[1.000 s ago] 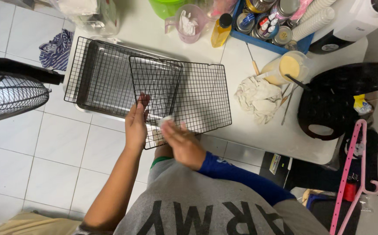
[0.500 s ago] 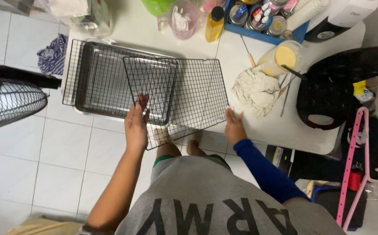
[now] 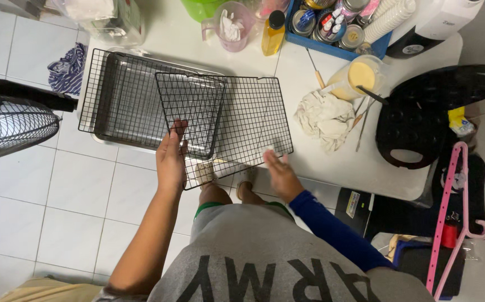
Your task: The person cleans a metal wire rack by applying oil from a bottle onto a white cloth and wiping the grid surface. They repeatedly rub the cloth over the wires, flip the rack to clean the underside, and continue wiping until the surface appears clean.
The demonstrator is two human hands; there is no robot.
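Black wire makes up the cooling rack [image 3: 237, 126] that we hold over the near edge of the white table [image 3: 332, 168]. Our left hand [image 3: 171, 159] grips the rack's near left corner, thumb on top and fingers curled under the mesh, so the hand is closed on it. Our right hand [image 3: 279, 174] sits at the rack's near right corner with the fingers stretched out fairly flat and a little blurred; we cannot tell whether they pinch the wire or only press against it. A small white piece lies just at those fingertips, too blurred to name.

The rack's far left part overlaps a second black wire rack [image 3: 100, 95], which lies on a metal baking tray [image 3: 136, 100] at the table's left end. The near part of our rack juts past the table edge, above our feet and the tiled floor [image 3: 41, 201].

To the right of the rack lies a crumpled white cloth [image 3: 323, 117], and just beyond it stands a clear jug of yellow batter [image 3: 360, 75]. Farther right sits a black waffle iron [image 3: 415, 120] with its lid raised. Along the far edge we see a yellow bottle [image 3: 273, 33] and a blue box of small jars [image 3: 337, 25]. A fan [image 3: 8, 126] stands on the floor at the left.
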